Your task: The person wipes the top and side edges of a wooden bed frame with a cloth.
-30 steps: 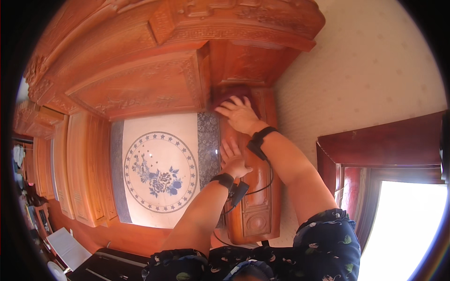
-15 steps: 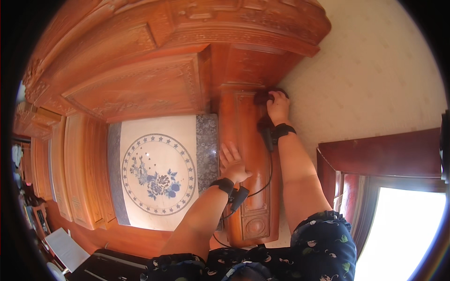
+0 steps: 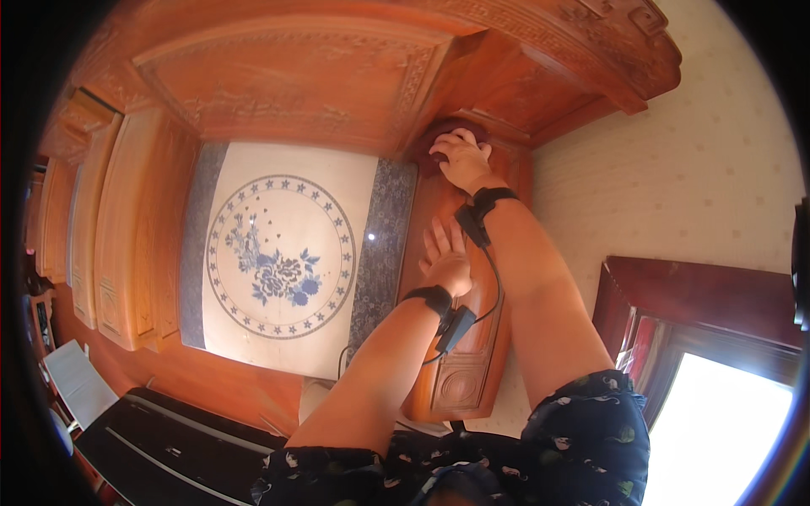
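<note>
My right hand [image 3: 462, 160] presses a dark red cloth [image 3: 430, 143] onto the far end of a reddish-brown wooden armrest [image 3: 472, 350], close to the carved backrest [image 3: 295, 76]. Its fingers are bent over the cloth, which is partly hidden beneath them. Nearer to me, my left hand [image 3: 447, 266] rests on the same armrest, holding nothing, with its fingers spread. Black straps with small devices circle both wrists, and a thin cable hangs between them. Left of the armrest, a white seat mat [image 3: 253, 156] with a blue flower print and dark blue borders covers the seat.
Patterned pale wallpaper [image 3: 591, 194] rises on the right, above a dark red wooden frame [image 3: 692, 295] around a bright opening. Another carved wooden piece [image 3: 135, 236] stands at the left. A black long-topped object [image 3: 177, 447] lies at the lower left, beside a grey-white panel [image 3: 80, 384].
My right hand has slid the cloth from the armrest's outer right side leftward to its far inner corner. My left hand stays on the armrest, slightly farther forward. The view has shifted.
</note>
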The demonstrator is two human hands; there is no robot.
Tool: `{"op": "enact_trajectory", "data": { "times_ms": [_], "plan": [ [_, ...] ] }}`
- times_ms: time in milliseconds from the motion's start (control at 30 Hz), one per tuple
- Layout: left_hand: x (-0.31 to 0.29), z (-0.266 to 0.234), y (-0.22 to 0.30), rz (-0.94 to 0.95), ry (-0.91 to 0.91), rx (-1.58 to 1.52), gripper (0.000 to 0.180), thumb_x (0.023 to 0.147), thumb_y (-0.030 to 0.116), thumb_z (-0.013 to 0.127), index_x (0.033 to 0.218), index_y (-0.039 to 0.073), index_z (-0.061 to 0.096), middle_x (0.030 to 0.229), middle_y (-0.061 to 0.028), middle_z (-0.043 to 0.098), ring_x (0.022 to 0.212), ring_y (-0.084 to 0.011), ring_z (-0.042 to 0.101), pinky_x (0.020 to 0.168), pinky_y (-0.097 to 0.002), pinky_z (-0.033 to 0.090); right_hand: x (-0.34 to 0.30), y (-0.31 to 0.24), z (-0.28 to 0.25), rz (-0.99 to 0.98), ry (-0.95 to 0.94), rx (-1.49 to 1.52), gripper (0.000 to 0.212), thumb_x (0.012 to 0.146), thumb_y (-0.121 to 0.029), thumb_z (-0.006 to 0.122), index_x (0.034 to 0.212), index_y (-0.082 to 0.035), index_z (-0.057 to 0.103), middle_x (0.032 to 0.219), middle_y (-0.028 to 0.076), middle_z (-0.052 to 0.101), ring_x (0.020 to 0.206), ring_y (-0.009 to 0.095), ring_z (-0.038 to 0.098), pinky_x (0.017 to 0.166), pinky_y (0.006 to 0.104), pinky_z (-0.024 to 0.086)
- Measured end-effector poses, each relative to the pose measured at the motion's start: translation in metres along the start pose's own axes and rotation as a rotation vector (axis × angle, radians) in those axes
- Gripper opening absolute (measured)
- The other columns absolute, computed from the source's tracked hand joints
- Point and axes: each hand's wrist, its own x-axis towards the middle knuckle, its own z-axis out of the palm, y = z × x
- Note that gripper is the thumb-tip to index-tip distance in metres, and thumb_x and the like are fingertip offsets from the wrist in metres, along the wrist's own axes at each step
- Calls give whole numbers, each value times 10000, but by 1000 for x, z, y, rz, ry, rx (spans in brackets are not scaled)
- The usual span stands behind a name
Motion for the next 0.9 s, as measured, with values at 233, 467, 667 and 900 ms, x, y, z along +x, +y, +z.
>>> {"op": "enact_trajectory", "data": {
  "times_ms": [233, 467, 667, 900],
  "plan": [
    [4, 12, -112, 515, 257, -338, 530, 791, 116, 564, 1290, 129, 385, 1437, -186, 61, 1327, -344, 96, 1025, -394, 273, -83, -30, 18, 54, -33, 95, 346, 730, -74, 558, 1041, -220, 597, 1208, -49, 484, 1203, 203, 313, 855, 498, 295],
    [-65, -22, -274, 122, 41, -686, 325, 838, 74, 494, 1149, -19, 503, 1167, -135, 539, 1108, -213, 490, 910, -283, 387, -179, -173, -30, 224, -387, 88, 352, 720, -109, 588, 1062, -191, 583, 1192, 10, 488, 1178, 262, 349, 865, 530, 355],
    [-96, -32, -330, 3, -97, -533, 292, 842, 108, 494, 1120, 31, 541, 1031, -61, 589, 916, -148, 542, 794, -258, 426, -324, -186, 79, 181, -124, 151, 334, 651, -66, 615, 977, -139, 619, 1024, 23, 579, 1014, 253, 489, 832, 400, 409],
    [-104, -25, -340, 24, -309, -434, 300, 857, 116, 514, 1146, 36, 522, 1033, -69, 584, 946, -156, 550, 836, -277, 430, -455, -262, 136, 523, -145, 490, 316, 611, -39, 608, 900, -166, 628, 1055, -10, 548, 1086, 273, 405, 906, 463, 350]
  ]
}}
